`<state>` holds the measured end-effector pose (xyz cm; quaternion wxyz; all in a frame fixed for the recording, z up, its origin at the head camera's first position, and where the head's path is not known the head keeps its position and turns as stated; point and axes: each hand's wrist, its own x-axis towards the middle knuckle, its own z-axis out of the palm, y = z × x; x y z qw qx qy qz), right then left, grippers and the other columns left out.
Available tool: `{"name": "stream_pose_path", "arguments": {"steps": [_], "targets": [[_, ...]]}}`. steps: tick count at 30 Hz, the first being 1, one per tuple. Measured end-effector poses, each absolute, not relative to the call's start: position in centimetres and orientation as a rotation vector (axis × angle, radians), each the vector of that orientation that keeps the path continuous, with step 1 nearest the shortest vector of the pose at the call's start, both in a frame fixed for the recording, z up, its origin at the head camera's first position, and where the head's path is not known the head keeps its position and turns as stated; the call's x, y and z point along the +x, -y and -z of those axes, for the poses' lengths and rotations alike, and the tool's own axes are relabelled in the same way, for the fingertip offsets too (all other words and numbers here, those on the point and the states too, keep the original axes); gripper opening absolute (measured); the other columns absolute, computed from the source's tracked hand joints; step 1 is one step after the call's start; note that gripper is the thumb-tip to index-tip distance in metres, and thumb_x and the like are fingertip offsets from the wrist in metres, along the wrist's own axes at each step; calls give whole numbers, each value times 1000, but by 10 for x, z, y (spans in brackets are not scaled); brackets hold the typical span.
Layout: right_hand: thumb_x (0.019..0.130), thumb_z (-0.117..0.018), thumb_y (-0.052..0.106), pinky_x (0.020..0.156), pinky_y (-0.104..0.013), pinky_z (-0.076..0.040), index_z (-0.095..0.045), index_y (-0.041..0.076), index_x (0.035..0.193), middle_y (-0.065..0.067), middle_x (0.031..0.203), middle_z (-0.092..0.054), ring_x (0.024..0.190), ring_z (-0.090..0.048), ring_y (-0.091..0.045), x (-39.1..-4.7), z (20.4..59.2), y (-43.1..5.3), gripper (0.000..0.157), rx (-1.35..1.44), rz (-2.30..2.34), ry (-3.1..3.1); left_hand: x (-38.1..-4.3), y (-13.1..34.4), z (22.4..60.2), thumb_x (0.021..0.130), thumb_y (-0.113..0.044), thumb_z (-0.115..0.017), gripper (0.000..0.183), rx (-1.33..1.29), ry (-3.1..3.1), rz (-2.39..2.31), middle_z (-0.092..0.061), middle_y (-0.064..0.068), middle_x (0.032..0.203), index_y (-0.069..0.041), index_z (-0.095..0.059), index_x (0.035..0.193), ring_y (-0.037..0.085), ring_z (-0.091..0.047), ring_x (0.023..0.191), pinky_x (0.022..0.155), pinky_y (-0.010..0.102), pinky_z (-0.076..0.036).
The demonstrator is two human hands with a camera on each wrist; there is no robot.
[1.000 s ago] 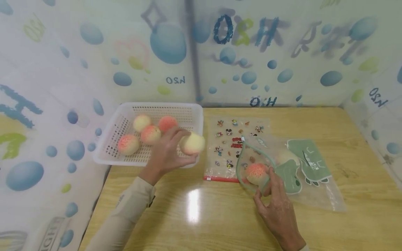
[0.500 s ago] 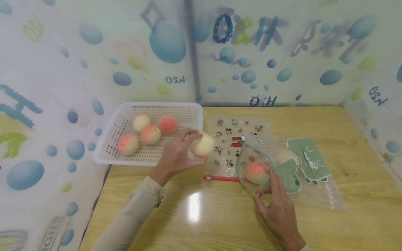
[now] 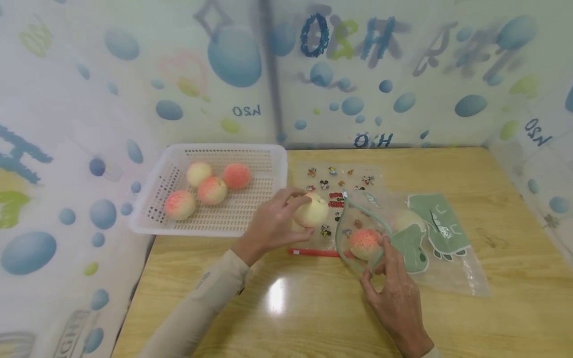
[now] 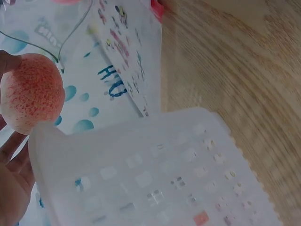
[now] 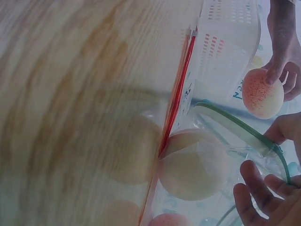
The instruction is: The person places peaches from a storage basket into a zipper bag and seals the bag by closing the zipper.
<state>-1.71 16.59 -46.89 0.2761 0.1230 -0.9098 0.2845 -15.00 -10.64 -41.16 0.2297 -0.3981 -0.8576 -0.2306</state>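
My left hand [image 3: 273, 223] grips a peach [image 3: 312, 211], pale yellow in the head view and speckled red in the left wrist view. It is held above the table, between the basket and the mouth of a clear zip bag [image 3: 440, 219] printed with a green dinosaur. The thumb and fingers of my right hand [image 3: 396, 301] pinch the green zip edge [image 5: 244, 126] of this bag, whose mouth gapes toward the left. Just inside the mouth lies a red-topped peach [image 3: 364, 242]; a paler peach [image 3: 405, 219] shows through the plastic deeper in.
On the left a white perforated basket [image 3: 279, 164] holds several peaches [image 3: 212, 190]. A flat clear bag with cartoon figures and a red slider strip [image 3: 311, 252] lies partly under the dinosaur bag. A bubble-printed sheet [image 3: 353, 74] stands behind the wooden table [image 3: 313, 318].
My left hand has carried the peach rightward out over the basket's rim, toward the dinosaur bag's mouth. My right hand keeps its pinch on the bag edge in the same place.
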Motion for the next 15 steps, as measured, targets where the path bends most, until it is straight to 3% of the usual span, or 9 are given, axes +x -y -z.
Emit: {"name": "stream_pose_path", "arguments": {"steps": [5,12,15], "targets": [[84,-57,19,41,-30,-42,-35,-4,153,-14,106,-58,63,-56,-19,-17,469,-166,77,322,-764,2459,-150,98,415,70,-36,-89,61,-1132,2345,652,-61,11,123,-5,-67,117,21,-64,99,72,27,-58],[87,-53,24,43,-32,-44,-32,-3,155,-16,109,-57,66,-57,-20,-17,469,-165,76,326,-765,2465,-148,84,425,69,-32,-91,63,-1200,2327,734,-59,10,125,-4,-62,117,23,-63,105,82,27,-57],[88,-53,24,43,-31,-43,-31,-1,156,-13,102,-56,66,-57,-20,-18,469,-165,76,337,-775,2458,-147,78,430,69,-30,-92,61,-1220,2344,765,-59,11,126,-4,-62,115,24,-63,108,87,29,-55]]}}
